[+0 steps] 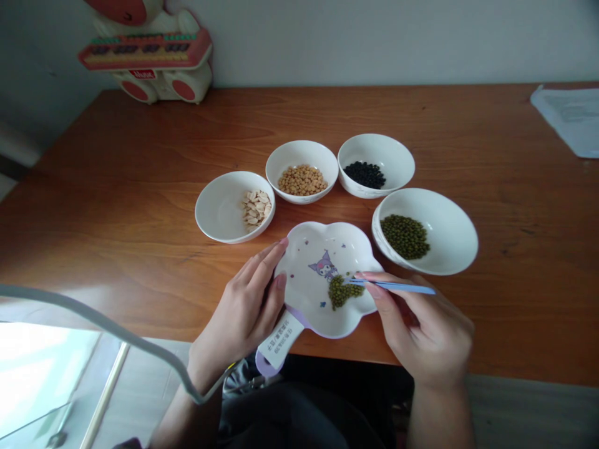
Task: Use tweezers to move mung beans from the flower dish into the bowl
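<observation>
A flower-shaped white plate (309, 299) with a cartoon print and a lilac handle lies at the table's front edge. A small pile of green mung beans (344, 290) sits on it. My left hand (246, 305) rests against the plate's left rim, fingers curled round it. My right hand (421, 327) pinches blue tweezers (397, 287), whose tips reach the bean pile.
Four white bowls arc behind the plate: pale seeds (256, 207), soybeans (302, 179), black beans (365, 174), mung beans (405, 236). A red-and-white toy keyboard (150, 53) stands at the back left, papers (571, 115) at the back right. A glass surface (42, 368) lies below left.
</observation>
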The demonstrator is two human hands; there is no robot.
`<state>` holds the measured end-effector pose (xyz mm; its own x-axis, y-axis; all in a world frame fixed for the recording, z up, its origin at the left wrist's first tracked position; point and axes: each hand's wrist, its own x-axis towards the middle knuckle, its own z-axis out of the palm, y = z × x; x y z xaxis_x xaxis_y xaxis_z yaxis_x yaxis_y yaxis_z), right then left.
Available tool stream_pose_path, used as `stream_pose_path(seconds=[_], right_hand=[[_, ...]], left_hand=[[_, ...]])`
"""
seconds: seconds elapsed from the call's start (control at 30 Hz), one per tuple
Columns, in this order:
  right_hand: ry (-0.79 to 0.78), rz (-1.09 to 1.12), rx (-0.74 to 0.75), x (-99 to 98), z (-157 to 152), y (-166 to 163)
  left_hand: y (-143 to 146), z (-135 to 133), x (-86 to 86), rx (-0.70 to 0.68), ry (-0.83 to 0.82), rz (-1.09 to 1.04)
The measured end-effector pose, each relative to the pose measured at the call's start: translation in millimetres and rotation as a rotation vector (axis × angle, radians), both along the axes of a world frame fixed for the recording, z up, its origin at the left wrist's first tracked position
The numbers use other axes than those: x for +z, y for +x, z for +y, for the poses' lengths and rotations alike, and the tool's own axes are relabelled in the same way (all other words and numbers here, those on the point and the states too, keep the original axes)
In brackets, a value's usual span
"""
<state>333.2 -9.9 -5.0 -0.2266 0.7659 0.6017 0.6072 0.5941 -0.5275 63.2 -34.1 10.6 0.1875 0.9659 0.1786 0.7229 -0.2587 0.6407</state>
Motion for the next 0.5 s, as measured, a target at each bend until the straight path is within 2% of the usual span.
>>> stream_pose_path(seconds=[0.17,0.23,0.33,0.4,0.5], right_hand=[[0.085,0.086,-0.069,-2.0,-6,-1],[0.17,0.213,-0.198,-5.1,-7,-4],[0.297,0.446,-0.476,-7.9,-3,-11],[0.278,0.535,-0.59,-7.8,0,-15],[0.204,0.552,-0.581,-7.0,0,-15]], left_hand=[[0,-1,0.2,0.0,-0.004,-0.008],[0,-1,0.1,0.0,-0.002,-0.01],[0,-1,-0.2,0.003,0.0,-0.01],[0,-1,-0.4,0.006,0.003,-0.009],[-1,0,-0.4,0.008,0.0,-0.006]])
